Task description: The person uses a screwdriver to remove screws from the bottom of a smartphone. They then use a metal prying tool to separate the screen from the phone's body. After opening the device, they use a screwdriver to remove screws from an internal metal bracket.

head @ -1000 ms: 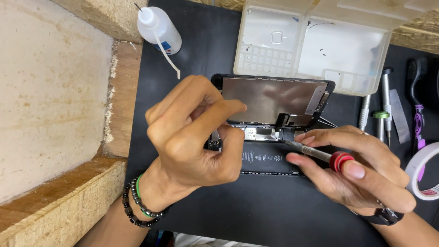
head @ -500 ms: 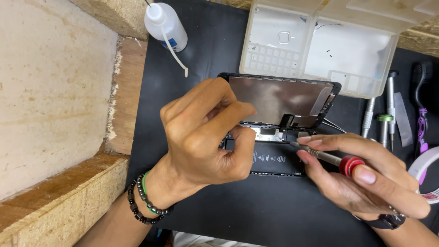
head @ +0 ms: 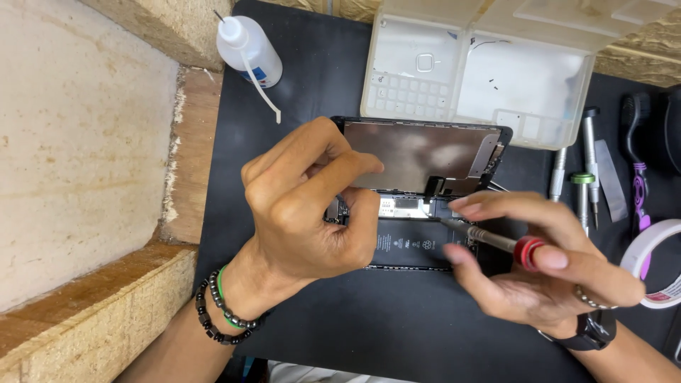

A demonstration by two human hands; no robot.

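Black matting [head: 319, 333] covers the bench, with pale stone blocks [head: 78, 142] along its left edge.

At the middle, the right hand [head: 539, 273] pinches a slim screwdriver [head: 489, 240] with a red collar, fingers curled round the shaft and the forefinger laid over the top; the tip points left and down into the opened phone [head: 425, 234], at the metal bracket near the top of its lower half. The left hand [head: 305, 206] is half closed over the phone's left side, thumb pressed at the edge by the bracket and fingers arched above; it steadies the body, and whether it pinches any small part I cannot tell. The phone lies flat on the mat, its screen [head: 425, 152] folded back and standing away from the person, held only by cables at the hinge line.

To do this well, I judge the driver should stand square to the screw head with light downward pressure, turned from the fingertips alone, while the left hand keeps the body from sliding and the lifted screen from swinging, since its cables look easy to strain.

Further out, a white parts tray [head: 553, 113] sits beyond the screen, with tiny dark specks in one compartment. A squeeze bottle [head: 248, 50] lies at the mat's top left. Spare drivers [head: 585, 177] and a purple-handled tool [head: 638, 191] lie to the right, and a roll of tape [head: 656, 266] is at the right edge.
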